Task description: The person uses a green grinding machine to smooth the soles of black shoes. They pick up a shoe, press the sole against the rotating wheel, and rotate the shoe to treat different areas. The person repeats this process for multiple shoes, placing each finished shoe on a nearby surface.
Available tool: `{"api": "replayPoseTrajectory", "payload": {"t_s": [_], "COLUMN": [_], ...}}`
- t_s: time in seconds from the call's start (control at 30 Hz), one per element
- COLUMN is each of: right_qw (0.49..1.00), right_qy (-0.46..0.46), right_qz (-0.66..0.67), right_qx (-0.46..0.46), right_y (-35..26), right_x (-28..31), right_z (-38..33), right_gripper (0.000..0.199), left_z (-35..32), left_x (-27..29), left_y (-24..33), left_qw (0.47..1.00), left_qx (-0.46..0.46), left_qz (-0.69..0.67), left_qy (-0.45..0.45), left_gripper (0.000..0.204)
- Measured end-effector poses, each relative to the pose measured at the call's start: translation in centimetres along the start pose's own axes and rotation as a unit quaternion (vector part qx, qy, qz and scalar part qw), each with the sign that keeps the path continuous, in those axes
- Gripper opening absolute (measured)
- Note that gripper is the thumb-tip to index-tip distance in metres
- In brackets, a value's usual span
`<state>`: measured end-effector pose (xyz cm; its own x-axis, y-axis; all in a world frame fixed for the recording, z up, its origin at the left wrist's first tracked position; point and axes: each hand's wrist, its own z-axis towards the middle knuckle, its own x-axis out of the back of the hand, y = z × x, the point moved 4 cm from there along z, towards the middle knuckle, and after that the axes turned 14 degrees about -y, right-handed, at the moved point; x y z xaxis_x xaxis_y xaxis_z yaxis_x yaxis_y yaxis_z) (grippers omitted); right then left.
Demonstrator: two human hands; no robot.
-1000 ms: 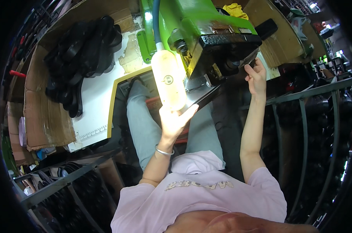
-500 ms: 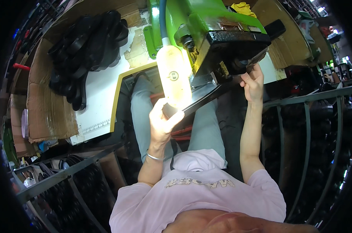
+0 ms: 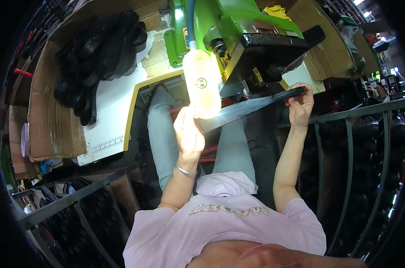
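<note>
Your left hand [image 3: 190, 136] is partly closed on the left end of the long black piece [image 3: 249, 106], though glare hides the fingertips, so you cannot tell how tight the grip is. The piece now slants up to the right over your lap, clear of the machine head [image 3: 274, 56]; half a second ago its right part lay under that head. Your right hand [image 3: 300, 109] has shifted outward and up with it, thumb and fingers pinched on the right end. The piece is therefore carried between your two hands, its broad face turned toward the light.

Around you, from the left, a cardboard box [image 3: 55, 134] holds a heap of similar black pieces [image 3: 100, 53], beside the white tabletop [image 3: 106, 116] with its yellow edge. The lit lamp [image 3: 201, 85] hangs right over your left hand and covers part of the view there. The green machine [image 3: 238, 20] stands behind, its dark head just beyond the piece, and a metal rack [image 3: 363, 107] runs close by your right forearm.
</note>
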<state>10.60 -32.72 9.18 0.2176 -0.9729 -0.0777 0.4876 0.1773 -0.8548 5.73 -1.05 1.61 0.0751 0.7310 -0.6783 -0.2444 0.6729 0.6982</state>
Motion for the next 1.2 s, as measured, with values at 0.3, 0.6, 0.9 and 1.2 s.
{"api": "replayPoseTrajectory", "payload": {"t_s": [0.3, 0.6, 0.9, 1.2], "right_qw": [0.989, 0.98, 0.98, 0.978], "right_qy": [0.079, 0.032, 0.02, 0.032], "right_qz": [0.027, 0.089, 0.099, 0.099], "right_qx": [-0.118, -0.173, -0.173, -0.178], "right_y": [1.9, 3.0, 2.3, 2.3], "right_x": [1.9, -1.9, -5.8, -4.4], "right_z": [3.6, 3.8, 1.2, 1.0], "right_gripper": [0.037, 0.033, 0.039, 0.037], "left_z": [0.3, -0.4, -1.0, -0.2], "left_x": [-5.8, -3.1, 0.1, -1.4], "left_y": [1.1, 3.5, 6.8, 6.9], "left_qw": [0.953, 0.969, 0.968, 0.963], "left_qx": [0.076, 0.035, 0.066, 0.035], "left_qz": [0.274, 0.235, 0.233, 0.256], "left_qy": [-0.102, -0.064, -0.058, -0.081], "left_gripper": [0.05, 0.048, 0.049, 0.047]}}
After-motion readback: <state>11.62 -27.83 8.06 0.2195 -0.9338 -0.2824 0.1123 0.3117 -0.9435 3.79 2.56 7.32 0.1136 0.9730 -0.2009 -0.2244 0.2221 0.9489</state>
